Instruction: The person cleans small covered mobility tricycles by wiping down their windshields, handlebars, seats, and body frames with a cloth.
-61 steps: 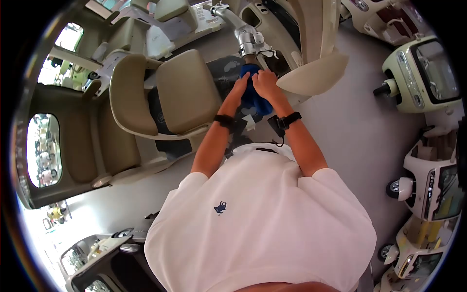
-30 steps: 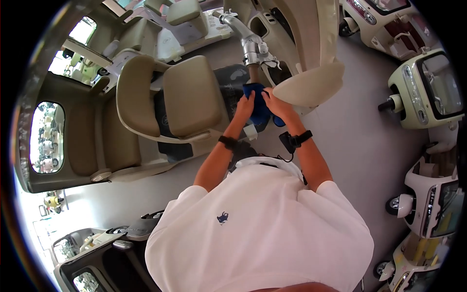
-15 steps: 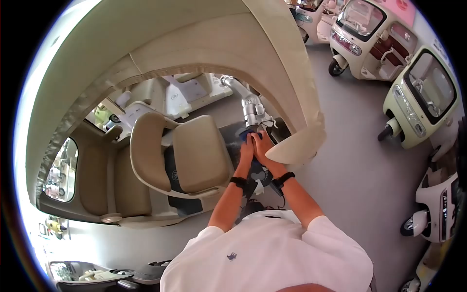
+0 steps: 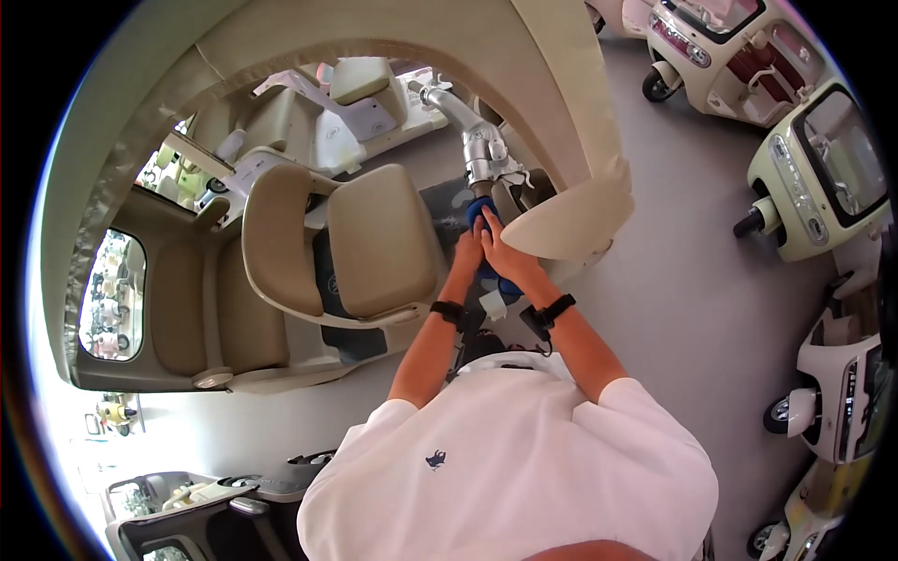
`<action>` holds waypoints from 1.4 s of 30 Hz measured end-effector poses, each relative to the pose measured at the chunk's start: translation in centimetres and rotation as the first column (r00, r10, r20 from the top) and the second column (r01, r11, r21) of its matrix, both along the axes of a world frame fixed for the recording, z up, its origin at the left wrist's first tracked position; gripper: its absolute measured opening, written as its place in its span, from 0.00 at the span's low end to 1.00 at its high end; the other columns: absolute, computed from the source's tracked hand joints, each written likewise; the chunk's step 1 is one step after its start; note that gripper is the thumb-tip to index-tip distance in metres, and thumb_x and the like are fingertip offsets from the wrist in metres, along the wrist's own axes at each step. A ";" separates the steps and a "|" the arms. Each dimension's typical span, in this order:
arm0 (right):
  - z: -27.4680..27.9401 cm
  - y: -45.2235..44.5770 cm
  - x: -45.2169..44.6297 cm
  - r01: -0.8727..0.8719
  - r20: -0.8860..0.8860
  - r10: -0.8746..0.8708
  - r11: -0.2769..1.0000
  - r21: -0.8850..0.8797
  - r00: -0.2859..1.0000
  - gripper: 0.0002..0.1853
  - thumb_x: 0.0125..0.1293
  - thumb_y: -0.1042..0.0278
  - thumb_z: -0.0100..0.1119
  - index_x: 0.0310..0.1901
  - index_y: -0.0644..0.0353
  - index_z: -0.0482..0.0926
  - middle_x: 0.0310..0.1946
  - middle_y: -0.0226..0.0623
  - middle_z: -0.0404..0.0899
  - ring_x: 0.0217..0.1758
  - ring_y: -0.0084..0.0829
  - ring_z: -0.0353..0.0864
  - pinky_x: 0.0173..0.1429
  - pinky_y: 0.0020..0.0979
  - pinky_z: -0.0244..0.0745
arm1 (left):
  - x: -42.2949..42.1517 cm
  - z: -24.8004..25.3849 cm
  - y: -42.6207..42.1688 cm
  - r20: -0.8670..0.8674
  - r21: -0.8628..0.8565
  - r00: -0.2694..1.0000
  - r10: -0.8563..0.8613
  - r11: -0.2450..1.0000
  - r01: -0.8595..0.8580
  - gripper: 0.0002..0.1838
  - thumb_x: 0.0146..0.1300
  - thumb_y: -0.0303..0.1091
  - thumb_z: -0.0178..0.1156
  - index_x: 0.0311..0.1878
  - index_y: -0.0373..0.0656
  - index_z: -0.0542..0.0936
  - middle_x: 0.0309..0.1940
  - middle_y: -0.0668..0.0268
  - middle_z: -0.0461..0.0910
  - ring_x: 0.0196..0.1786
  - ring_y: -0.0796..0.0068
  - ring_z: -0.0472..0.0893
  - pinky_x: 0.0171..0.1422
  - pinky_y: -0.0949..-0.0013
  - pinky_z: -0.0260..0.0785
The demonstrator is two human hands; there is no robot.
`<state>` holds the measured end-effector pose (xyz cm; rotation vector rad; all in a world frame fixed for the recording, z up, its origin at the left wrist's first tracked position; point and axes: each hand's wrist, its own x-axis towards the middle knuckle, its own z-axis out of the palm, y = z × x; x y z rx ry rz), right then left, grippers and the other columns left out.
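A blue cloth is wrapped round the near end of the handlebar, below its silver metal part. My left hand presses on the cloth from the left, its fingers closed against it. From the right, my right hand holds the same cloth, fingers pointing up toward the handlebar. Both hands nearly touch, and part of the cloth hangs below them near my right wrist. The brown front seat of the vehicle is just left of my hands. A beige curved panel lies close to the right.
The vehicle's beige roof edge arches over the cabin, with a rear bench at the left. Several small vehicles line the right side, among them a pale green one. A dark vehicle is at the lower left. Grey floor shows on the right.
The view has shifted, bringing the roof edge into sight. My hands stay on the blue cloth; compared with half a second ago, more of the cloth shows and my fingers are straighter.
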<state>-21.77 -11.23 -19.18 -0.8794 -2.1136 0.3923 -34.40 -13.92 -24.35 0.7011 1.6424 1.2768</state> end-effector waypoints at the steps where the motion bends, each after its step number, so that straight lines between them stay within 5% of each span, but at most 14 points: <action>1: -0.3 -0.5 0.6 -0.010 0.045 0.010 1.000 0.003 0.999 0.26 0.71 0.57 0.52 0.70 0.48 0.69 0.35 0.59 0.80 0.40 0.57 0.80 0.48 0.52 0.74 | -0.3 -0.2 -0.4 -0.251 0.022 0.968 -0.028 0.999 0.034 0.34 0.74 0.61 0.45 0.51 0.34 0.82 0.44 0.49 0.85 0.49 0.50 0.84 0.52 0.57 0.73; 2: -0.3 -0.6 1.2 -0.020 0.092 0.019 1.000 0.011 0.996 0.26 0.71 0.58 0.52 0.70 0.50 0.69 0.39 0.61 0.80 0.44 0.57 0.80 0.53 0.52 0.74 | -0.4 -0.1 -0.6 -0.485 0.038 0.873 -0.045 0.997 0.072 0.30 0.75 0.57 0.47 0.48 0.34 0.82 0.44 0.45 0.84 0.50 0.46 0.84 0.51 0.55 0.73; 6: 0.6 -0.4 3.0 -0.097 0.223 0.141 0.976 -0.194 0.965 0.29 0.68 0.64 0.55 0.71 0.52 0.68 0.49 0.64 0.78 0.53 0.58 0.78 0.60 0.51 0.70 | -0.7 1.7 -0.2 -0.523 0.099 0.851 -0.053 0.988 0.122 0.25 0.73 0.51 0.53 0.50 0.35 0.79 0.46 0.40 0.82 0.51 0.40 0.82 0.51 0.52 0.74; 8: 1.6 -0.4 3.2 0.006 0.251 -0.044 0.989 0.150 0.967 0.32 0.63 0.70 0.59 0.71 0.54 0.67 0.55 0.59 0.74 0.55 0.56 0.76 0.58 0.52 0.71 | 0.0 3.3 1.3 -0.419 0.244 0.892 0.173 0.967 -0.073 0.24 0.70 0.49 0.59 0.56 0.36 0.74 0.44 0.42 0.83 0.50 0.43 0.83 0.52 0.53 0.74; 12: 5.0 -0.6 1.5 0.099 0.192 -0.146 0.967 0.234 0.970 0.33 0.60 0.72 0.61 0.69 0.59 0.69 0.56 0.52 0.71 0.56 0.52 0.74 0.56 0.51 0.72 | 1.1 -0.9 6.1 -0.335 0.357 0.897 0.288 0.920 -0.162 0.30 0.65 0.49 0.65 0.60 0.37 0.70 0.43 0.43 0.83 0.49 0.48 0.84 0.52 0.54 0.74; 14: 4.3 0.5 0.8 0.138 0.177 -0.194 0.948 0.287 0.965 0.30 0.60 0.72 0.61 0.66 0.63 0.70 0.52 0.48 0.70 0.54 0.49 0.73 0.55 0.49 0.73 | 3.4 0.9 7.1 -0.154 0.258 0.829 0.538 0.832 -0.491 0.29 0.61 0.49 0.69 0.54 0.35 0.74 0.38 0.46 0.83 0.45 0.52 0.85 0.48 0.55 0.75; 19: 1.2 2.4 0.6 0.044 0.050 -0.053 0.986 0.162 0.997 0.26 0.63 0.71 0.57 0.64 0.62 0.72 0.52 0.49 0.73 0.51 0.52 0.78 0.54 0.49 0.74 | -2.1 -7.3 10.1 0.015 0.308 0.980 0.200 0.931 -0.195 0.26 0.59 0.47 0.69 0.47 0.32 0.78 0.35 0.49 0.84 0.40 0.58 0.86 0.43 0.57 0.75; 22: 0.4 1.8 0.4 0.001 0.004 -0.001 1.000 -0.017 1.000 0.26 0.63 0.71 0.56 0.64 0.61 0.72 0.52 0.50 0.74 0.49 0.53 0.80 0.54 0.49 0.74 | -5.8 -11.5 12.7 0.305 0.053 0.952 -0.009 0.999 -0.007 0.20 0.58 0.42 0.68 0.39 0.30 0.83 0.35 0.54 0.84 0.35 0.67 0.83 0.37 0.58 0.74; 28: -1.7 1.9 0.7 0.061 0.000 -0.062 0.978 0.198 0.998 0.30 0.60 0.74 0.56 0.67 0.62 0.69 0.50 0.52 0.75 0.46 0.53 0.78 0.52 0.49 0.73 | -0.3 -0.6 8.4 -0.208 -0.032 0.971 0.120 0.991 -0.129 0.21 0.55 0.42 0.68 0.41 0.31 0.83 0.37 0.55 0.85 0.36 0.65 0.84 0.39 0.60 0.74; 32: -2.7 1.3 2.0 -0.046 0.080 0.050 0.997 -0.058 0.996 0.33 0.59 0.76 0.56 0.70 0.63 0.66 0.53 0.56 0.74 0.49 0.56 0.77 0.57 0.49 0.71 | -1.1 -4.3 8.8 0.018 0.189 0.995 0.101 0.977 -0.103 0.16 0.54 0.39 0.67 0.35 0.33 0.82 0.36 0.53 0.85 0.41 0.63 0.85 0.44 0.60 0.74; 34: -2.6 1.0 2.5 -0.030 -0.039 0.033 0.998 0.063 0.999 0.15 0.68 0.67 0.57 0.54 0.62 0.80 0.49 0.51 0.82 0.53 0.54 0.79 0.60 0.48 0.72 | -1.0 -4.5 8.3 -0.063 0.185 0.995 0.072 0.981 -0.059 0.23 0.55 0.39 0.67 0.46 0.29 0.77 0.40 0.46 0.84 0.45 0.53 0.85 0.49 0.57 0.75; 36: -1.9 0.3 4.1 -0.111 0.005 0.112 0.993 -0.048 0.994 0.23 0.65 0.71 0.57 0.63 0.59 0.73 0.53 0.52 0.79 0.57 0.55 0.75 0.64 0.48 0.68 | -0.9 -5.9 7.5 -0.563 0.157 0.826 0.020 0.984 0.083 0.36 0.57 0.41 0.67 0.60 0.25 0.64 0.46 0.36 0.81 0.51 0.41 0.83 0.54 0.52 0.74; 37: -1.5 0.2 4.6 -0.177 0.041 0.186 0.971 -0.159 0.982 0.34 0.61 0.75 0.57 0.72 0.55 0.67 0.56 0.53 0.76 0.61 0.56 0.72 0.67 0.48 0.65 | -1.0 -6.8 7.2 -0.561 0.158 0.827 0.030 0.985 0.072 0.36 0.57 0.41 0.67 0.60 0.25 0.64 0.46 0.36 0.81 0.51 0.41 0.83 0.54 0.52 0.74; 42: -1.3 1.3 4.8 -0.142 0.030 0.152 0.965 -0.221 0.988 0.27 0.63 0.73 0.58 0.66 0.51 0.75 0.57 0.49 0.75 0.63 0.53 0.72 0.67 0.48 0.66 | -0.9 -6.4 7.0 -0.513 0.162 0.858 -0.035 0.977 0.136 0.42 0.61 0.46 0.66 0.62 0.21 0.57 0.50 0.31 0.78 0.55 0.37 0.81 0.58 0.52 0.73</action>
